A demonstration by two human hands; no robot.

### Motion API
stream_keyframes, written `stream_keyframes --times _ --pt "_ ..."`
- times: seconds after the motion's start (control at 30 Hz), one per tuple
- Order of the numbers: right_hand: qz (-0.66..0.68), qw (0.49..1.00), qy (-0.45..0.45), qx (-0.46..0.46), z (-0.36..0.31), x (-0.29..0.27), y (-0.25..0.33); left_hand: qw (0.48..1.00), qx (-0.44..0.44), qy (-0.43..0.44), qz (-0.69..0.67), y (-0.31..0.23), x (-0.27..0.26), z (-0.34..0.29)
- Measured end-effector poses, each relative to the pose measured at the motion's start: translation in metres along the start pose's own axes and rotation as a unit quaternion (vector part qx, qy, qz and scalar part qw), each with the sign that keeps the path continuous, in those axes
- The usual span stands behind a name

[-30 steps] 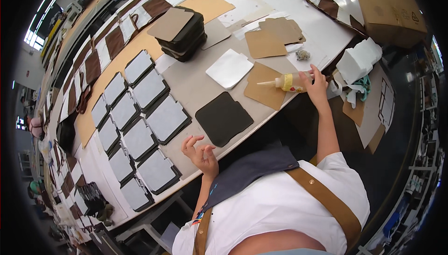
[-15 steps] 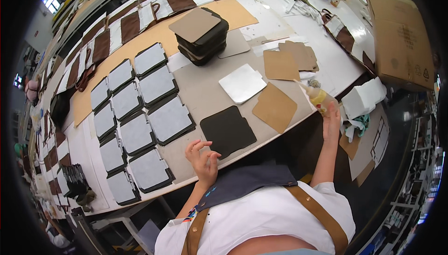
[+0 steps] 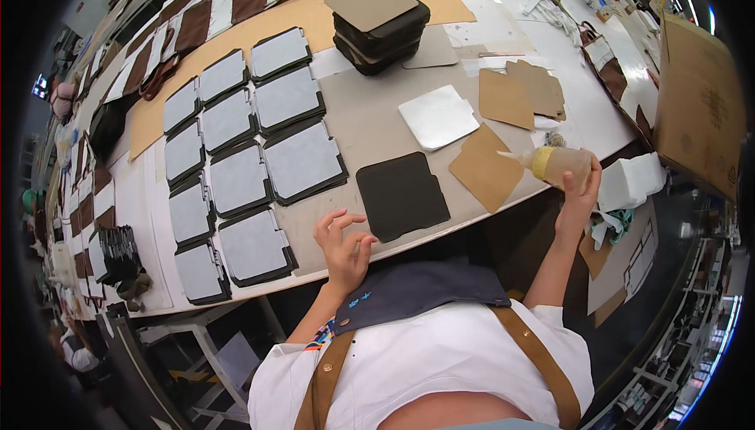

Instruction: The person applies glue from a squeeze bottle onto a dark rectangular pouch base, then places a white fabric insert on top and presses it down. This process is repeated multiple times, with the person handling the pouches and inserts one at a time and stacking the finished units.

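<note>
In my right hand (image 3: 580,198) is a squeeze glue bottle (image 3: 565,166), translucent with a yellow band. It is tipped on its side, and its thin nozzle points left over a tan board piece (image 3: 484,174). My left hand (image 3: 343,250) is held at the table's front edge with fingers loosely curled and apart, holding nothing. Just right of those fingers a flat black panel (image 3: 403,196) with a notched edge lies on the table. Beyond it rests a shiny white panel (image 3: 437,117). Another tan board (image 3: 506,98) lies farther back on the right.
Rows of black-edged grey panels (image 3: 238,178) cover the table's left side. A tall stack of black pieces (image 3: 382,33), topped by a tan board, stands at the back. On the right are a white foam block (image 3: 633,180) and a large cardboard box (image 3: 700,103).
The bottle has swung from upright-leaning to nearly level, its nozzle now over the tan board. My right hand has risen with it. The view has shifted, and my left hand stays near the black panel.
</note>
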State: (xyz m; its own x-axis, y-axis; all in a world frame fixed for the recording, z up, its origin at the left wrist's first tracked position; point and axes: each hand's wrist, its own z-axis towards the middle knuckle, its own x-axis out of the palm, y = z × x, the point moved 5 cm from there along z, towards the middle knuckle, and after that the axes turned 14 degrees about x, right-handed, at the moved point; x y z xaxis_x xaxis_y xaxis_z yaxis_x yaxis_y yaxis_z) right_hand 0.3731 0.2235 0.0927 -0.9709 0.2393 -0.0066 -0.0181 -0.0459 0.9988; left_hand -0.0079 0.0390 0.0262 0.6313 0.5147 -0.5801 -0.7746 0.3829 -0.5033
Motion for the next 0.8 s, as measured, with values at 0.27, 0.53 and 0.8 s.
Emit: stream_keyframes --times 0.27,0.53,0.8 --pt "-0.014 0.999 0.041 -0.019 -0.01 0.035 0.004 0.999 -0.02 -0.038 -0.018 0.0 0.002 0.003" --pt "0.047 0.996 0.073 -0.001 -0.028 0.064 -0.015 0.998 -0.026 -0.047 -0.021 0.004 0.004 0.002" --pt "-0.021 0.998 0.05 -0.039 -0.061 0.091 -0.025 0.998 -0.034 -0.048 -0.022 0.005 0.004 0.001"
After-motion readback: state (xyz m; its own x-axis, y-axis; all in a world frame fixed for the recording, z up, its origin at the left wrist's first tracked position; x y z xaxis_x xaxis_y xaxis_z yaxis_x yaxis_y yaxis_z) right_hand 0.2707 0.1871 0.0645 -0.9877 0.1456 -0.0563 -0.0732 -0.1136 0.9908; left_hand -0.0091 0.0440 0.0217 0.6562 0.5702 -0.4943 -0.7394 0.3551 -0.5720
